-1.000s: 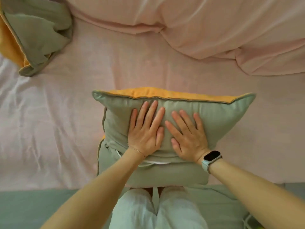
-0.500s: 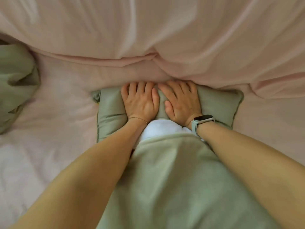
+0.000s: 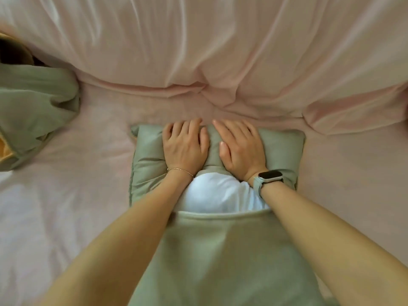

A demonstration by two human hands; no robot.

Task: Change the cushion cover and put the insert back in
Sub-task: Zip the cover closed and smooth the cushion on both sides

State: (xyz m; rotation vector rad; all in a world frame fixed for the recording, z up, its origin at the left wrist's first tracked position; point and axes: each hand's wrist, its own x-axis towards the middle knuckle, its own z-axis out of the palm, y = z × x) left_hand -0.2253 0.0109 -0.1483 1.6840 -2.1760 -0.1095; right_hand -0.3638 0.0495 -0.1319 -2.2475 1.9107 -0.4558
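Head view: green cover [image 3: 280,146] lies on the pink bed [image 3: 77,195], centre frame, far edge toward 12 o'clock, near the bunched pink duvet [image 3: 198,51]. Left hand [image 3: 185,146] lies flat on the cover's far part, fingers straight and a little spread, pressing down, gripping nothing. Right hand [image 3: 240,146] just beside it at 3 o'clock, also flat, fingers straight, pressing the cover; the two hands are close but apart. White insert [image 3: 218,193] bulges out of the cover's opening between the wrists, at 6 o'clock from the hands; its far part is inside the cover under the palms, its near part under a green flap [image 3: 220,257] that runs down to 6 o'clock of the frame. Thin bracelet [image 3: 180,170] on the left wrist, watch [image 3: 270,176] on the right wrist. Second green cover [image 3: 33,111] crumpled at 9 o'clock, well apart, with orange lining showing at the frame edge.
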